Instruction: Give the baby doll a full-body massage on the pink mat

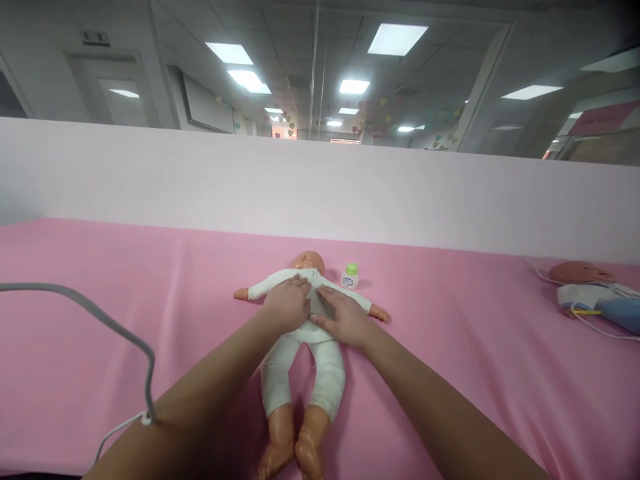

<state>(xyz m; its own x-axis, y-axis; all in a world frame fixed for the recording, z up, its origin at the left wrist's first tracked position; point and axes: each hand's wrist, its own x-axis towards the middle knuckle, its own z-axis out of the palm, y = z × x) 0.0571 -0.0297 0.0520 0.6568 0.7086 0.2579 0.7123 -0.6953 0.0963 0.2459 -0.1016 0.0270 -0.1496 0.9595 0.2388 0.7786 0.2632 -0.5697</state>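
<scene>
A baby doll (327, 363) in a white long-sleeved top and white trousers lies on its back, arms spread, head away from me. My left hand (290, 303) rests flat on one side of the doll's chest, fingers stretched out. On the other side of the chest lies my right hand (345, 315), its fingers extended and thumb apart, pointing inward. Neither hand grips anything. Just beyond the doll's right-hand sleeve in view stands a small clear bottle (350, 277) with a green cap. The doll's bare feet point toward me.
A pink sheet (450, 347) covers the surface, with a white low wall (320, 187) and glass behind it. At the far right lies a second doll (595, 290) in white and blue with thin tubing. A grey cable (95, 310) arches in from the left near my left forearm.
</scene>
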